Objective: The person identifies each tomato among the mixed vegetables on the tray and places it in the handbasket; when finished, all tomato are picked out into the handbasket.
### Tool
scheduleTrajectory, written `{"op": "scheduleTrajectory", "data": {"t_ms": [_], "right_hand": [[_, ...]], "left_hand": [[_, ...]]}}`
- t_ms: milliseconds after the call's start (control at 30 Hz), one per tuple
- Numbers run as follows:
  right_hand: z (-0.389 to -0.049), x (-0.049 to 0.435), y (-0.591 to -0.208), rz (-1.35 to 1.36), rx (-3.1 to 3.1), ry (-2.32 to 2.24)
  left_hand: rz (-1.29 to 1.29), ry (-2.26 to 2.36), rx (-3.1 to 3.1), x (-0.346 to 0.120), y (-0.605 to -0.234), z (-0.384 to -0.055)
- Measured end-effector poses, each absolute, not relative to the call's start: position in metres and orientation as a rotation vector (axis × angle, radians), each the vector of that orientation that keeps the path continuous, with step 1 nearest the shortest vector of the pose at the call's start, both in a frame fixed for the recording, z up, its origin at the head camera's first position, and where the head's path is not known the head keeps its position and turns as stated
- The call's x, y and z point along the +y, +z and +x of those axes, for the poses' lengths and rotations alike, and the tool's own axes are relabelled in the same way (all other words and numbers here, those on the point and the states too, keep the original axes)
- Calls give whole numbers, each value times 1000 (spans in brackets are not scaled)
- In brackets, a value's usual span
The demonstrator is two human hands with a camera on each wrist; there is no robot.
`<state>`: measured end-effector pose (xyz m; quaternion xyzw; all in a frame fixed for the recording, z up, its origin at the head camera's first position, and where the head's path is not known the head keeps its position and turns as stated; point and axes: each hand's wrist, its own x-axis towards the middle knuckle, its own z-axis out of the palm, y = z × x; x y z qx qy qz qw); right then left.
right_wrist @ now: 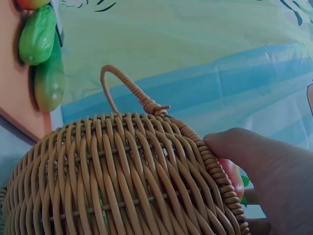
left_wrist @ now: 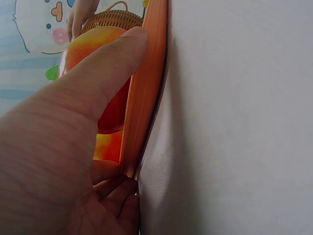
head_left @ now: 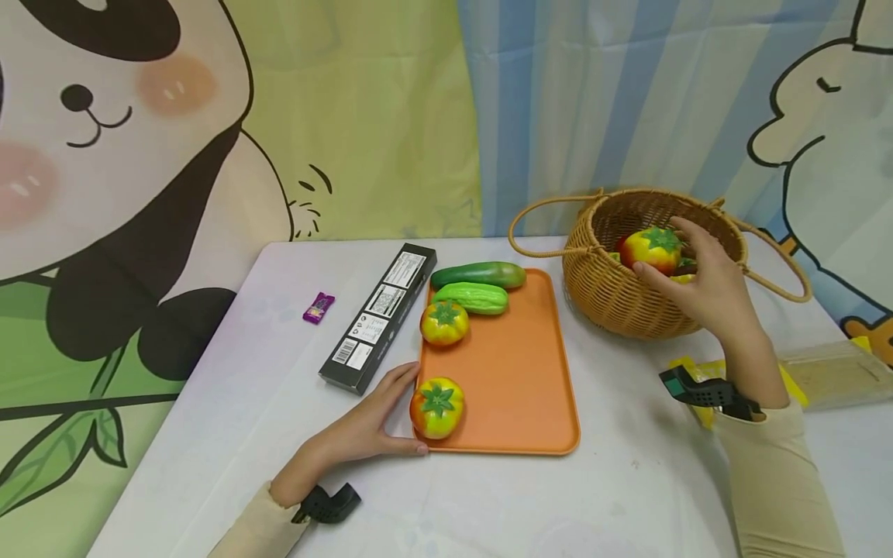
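My left hand (head_left: 377, 418) rests at the near left corner of an orange tray (head_left: 509, 387). Its thumb lies along the tray rim, fingertips touching the left side. A red-and-yellow toy tomato (head_left: 437, 408) sits on the tray beside this hand; another toy tomato (head_left: 444, 323) lies farther back. My right hand (head_left: 711, 287) reaches over the wicker basket (head_left: 628, 302), thumb and fingers spread about a toy tomato (head_left: 652, 249) in its mouth. In the right wrist view, the thumb is right at the woven rim and partly hides that tomato (right_wrist: 232, 176).
A toy cucumber (head_left: 477, 275) and a lighter green gourd-like toy (head_left: 470, 297) lie at the tray's back. Left of it are a long black box (head_left: 380, 318) and a small purple packet (head_left: 318, 308). A clear package with yellow edges (head_left: 837, 376) lies beside the right forearm.
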<state>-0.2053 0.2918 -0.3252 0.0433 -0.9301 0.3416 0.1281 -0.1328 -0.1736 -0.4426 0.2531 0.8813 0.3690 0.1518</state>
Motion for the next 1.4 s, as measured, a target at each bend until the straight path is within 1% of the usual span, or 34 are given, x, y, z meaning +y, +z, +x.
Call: {"op": "scheduleTrajectory", "data": {"t_ms": [233, 867, 1400], "right_hand": [[-201, 292, -324, 156, -2717, 1014], [-201, 288, -323, 211, -2687, 998], [-193, 276, -319, 354, -2498, 1016]], "left_hand": [[744, 1048, 2530, -171, -444, -133], [718, 1046, 2523, -172, -439, -133], [716, 1052, 2526, -173, -440, -132]]}}
